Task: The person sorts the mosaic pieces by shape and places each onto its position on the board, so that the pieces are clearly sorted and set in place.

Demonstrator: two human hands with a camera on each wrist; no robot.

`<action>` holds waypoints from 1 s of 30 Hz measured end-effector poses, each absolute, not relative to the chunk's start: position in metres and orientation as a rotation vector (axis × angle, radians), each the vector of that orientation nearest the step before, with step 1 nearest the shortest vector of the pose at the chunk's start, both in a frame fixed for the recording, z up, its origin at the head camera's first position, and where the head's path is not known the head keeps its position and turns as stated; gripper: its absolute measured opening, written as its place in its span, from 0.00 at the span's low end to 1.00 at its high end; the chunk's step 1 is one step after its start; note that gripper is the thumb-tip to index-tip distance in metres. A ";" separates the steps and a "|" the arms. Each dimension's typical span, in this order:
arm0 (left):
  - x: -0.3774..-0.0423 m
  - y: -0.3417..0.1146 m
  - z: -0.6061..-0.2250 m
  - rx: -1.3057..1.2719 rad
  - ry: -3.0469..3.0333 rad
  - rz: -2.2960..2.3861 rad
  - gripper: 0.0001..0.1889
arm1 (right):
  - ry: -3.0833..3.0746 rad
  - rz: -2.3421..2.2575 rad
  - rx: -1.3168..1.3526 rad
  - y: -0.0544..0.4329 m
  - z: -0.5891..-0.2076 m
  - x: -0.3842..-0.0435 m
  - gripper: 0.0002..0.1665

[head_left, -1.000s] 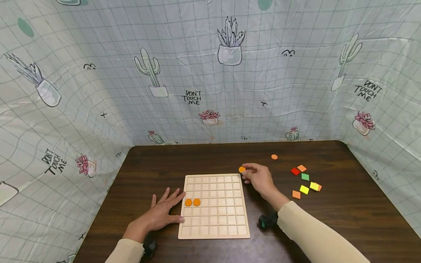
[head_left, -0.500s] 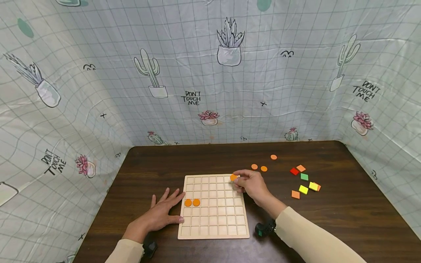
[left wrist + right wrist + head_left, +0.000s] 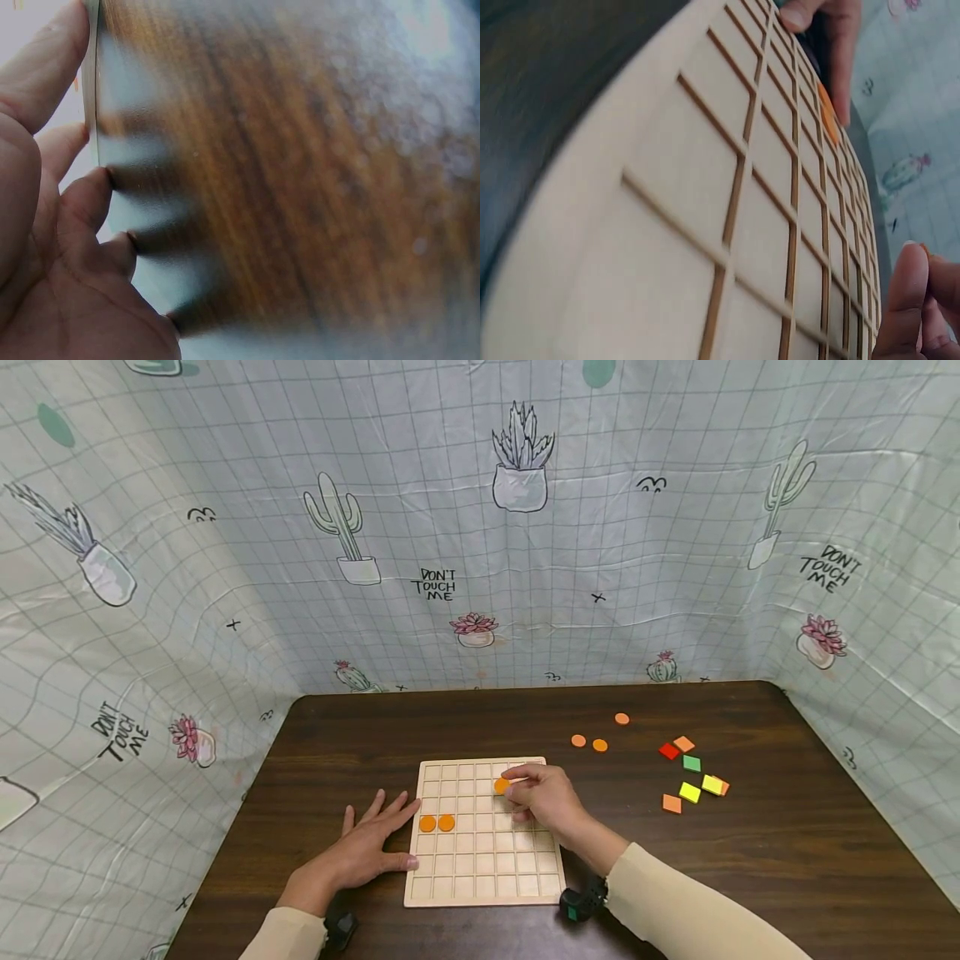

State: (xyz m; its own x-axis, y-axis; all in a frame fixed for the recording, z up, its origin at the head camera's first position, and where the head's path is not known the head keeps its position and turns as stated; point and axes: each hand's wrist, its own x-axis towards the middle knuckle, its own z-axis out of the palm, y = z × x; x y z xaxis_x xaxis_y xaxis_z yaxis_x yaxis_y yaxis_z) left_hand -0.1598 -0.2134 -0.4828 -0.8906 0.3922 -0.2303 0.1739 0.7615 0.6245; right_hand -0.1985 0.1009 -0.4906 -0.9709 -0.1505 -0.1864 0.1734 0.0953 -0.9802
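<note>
A pale wooden grid board [image 3: 465, 864] lies on the dark table, its cells bounded by raised strips. Two orange discs [image 3: 447, 822] sit side by side in cells at its left edge. My right hand [image 3: 551, 802] pinches another orange disc [image 3: 502, 786] between thumb and fingers, over the upper right part of the board. In the right wrist view that disc is mostly hidden behind the fingertips [image 3: 911, 262]. My left hand [image 3: 367, 843] rests with spread fingers at the board's left side, thumb and fingertips at the edge, as the left wrist view also shows.
Beyond the board's upper right corner lie loose orange discs [image 3: 600, 745]. Farther right are several square tiles: a red tile [image 3: 669, 751], a green tile [image 3: 692, 763], yellow tiles [image 3: 690, 792] and orange tiles [image 3: 672, 803]. A patterned curtain [image 3: 480, 527] surrounds the table [image 3: 360, 727].
My right hand has carried the pinched disc left and nearer, from beyond the board's upper right corner to over its cells. Two loose discs it had covered now show. The left hand stays put.
</note>
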 end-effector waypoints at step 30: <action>-0.161 -0.215 -0.485 0.428 2.608 0.860 0.48 | 2.284 -1.694 -0.149 0.053 -0.491 -0.181 0.11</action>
